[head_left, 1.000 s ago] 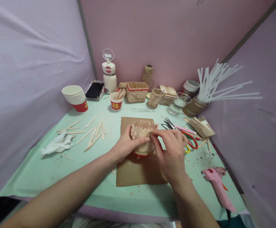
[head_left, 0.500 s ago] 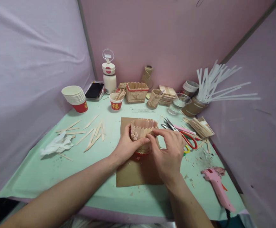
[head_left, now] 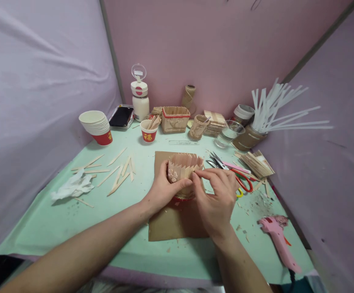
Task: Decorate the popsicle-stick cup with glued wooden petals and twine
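Note:
My left hand (head_left: 162,190) is wrapped round a small container (head_left: 181,170) covered in upright wooden strips with a jagged top edge. A pale flower ornament (head_left: 173,175) sits on its left side, and some red shows at the base. Against the container's right front side, my right hand (head_left: 216,197) has thumb and forefinger pinched together; whatever lies between the fingertips is too small or hidden to make out. Beneath the container is a brown cardboard sheet (head_left: 170,226).
Scissors (head_left: 225,163) lie right of the cardboard, with a pink glue gun (head_left: 279,242) nearer me. Loose wooden strips (head_left: 120,175) and a crumpled tissue (head_left: 73,186) are at left. Behind stand paper cups (head_left: 96,127), a rectangular basket (head_left: 175,122) and a clear cup (head_left: 227,136).
My right fingertips have shifted slightly right and down from the container's rim. My left hand keeps its hold, and the container has barely moved.

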`<state>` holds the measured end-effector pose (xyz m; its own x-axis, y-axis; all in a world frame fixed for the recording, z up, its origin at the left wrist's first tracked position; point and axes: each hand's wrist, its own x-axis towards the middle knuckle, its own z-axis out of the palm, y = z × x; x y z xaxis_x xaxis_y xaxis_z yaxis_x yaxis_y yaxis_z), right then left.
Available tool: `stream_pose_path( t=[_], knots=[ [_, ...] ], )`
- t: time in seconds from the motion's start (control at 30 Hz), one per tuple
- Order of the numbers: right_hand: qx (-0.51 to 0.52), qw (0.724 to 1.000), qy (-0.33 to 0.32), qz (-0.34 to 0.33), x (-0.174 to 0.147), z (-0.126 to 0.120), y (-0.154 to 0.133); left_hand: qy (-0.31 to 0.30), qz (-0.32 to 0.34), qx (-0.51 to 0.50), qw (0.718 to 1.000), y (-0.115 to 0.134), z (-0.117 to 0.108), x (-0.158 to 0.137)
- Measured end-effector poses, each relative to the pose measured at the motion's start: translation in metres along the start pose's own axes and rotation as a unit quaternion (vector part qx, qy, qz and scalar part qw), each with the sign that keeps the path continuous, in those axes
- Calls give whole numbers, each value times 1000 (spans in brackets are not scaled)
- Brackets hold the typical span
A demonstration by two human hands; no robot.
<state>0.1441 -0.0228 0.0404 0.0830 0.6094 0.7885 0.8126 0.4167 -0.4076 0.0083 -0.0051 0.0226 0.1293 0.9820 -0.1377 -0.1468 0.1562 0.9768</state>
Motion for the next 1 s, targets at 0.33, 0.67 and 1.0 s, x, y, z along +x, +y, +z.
stream_pose_path(
  t=[0.33,0.67,1.0],
  knots=[
    [6,1000,-2,-7,0,-2,-2,-25,28,-19,999,1,0,-2],
    [16,999,-13,-27,-4,-5,5,-25,6,-75,997,-7,-1,4],
    [200,968,-77,130,-6,-4,46,-49,-61,-234,969,-11,-3,11]
  ],
)
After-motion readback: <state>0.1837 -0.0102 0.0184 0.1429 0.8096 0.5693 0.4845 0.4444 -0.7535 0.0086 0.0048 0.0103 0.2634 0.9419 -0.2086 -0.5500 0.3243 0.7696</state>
